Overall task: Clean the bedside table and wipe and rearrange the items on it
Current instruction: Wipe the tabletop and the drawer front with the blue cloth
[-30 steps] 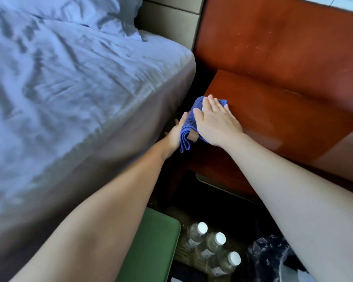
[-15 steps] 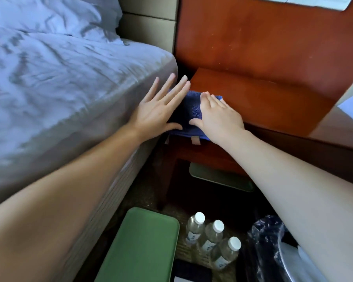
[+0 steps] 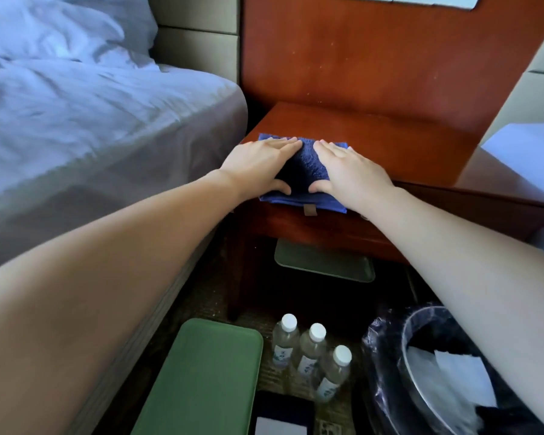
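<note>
Head view: left hand [image 3: 258,164] and right hand [image 3: 349,174] press blue cloth [image 3: 305,171] flat.

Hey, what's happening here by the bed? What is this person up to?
A person is cleaning a wooden bedside table. The left hand and the right hand press flat, fingers straight, on a folded blue cloth lying near the table's front edge, beside the bed. Three water bottles, a green tray and a lined bin sit on the floor below, not on the table.
</note>
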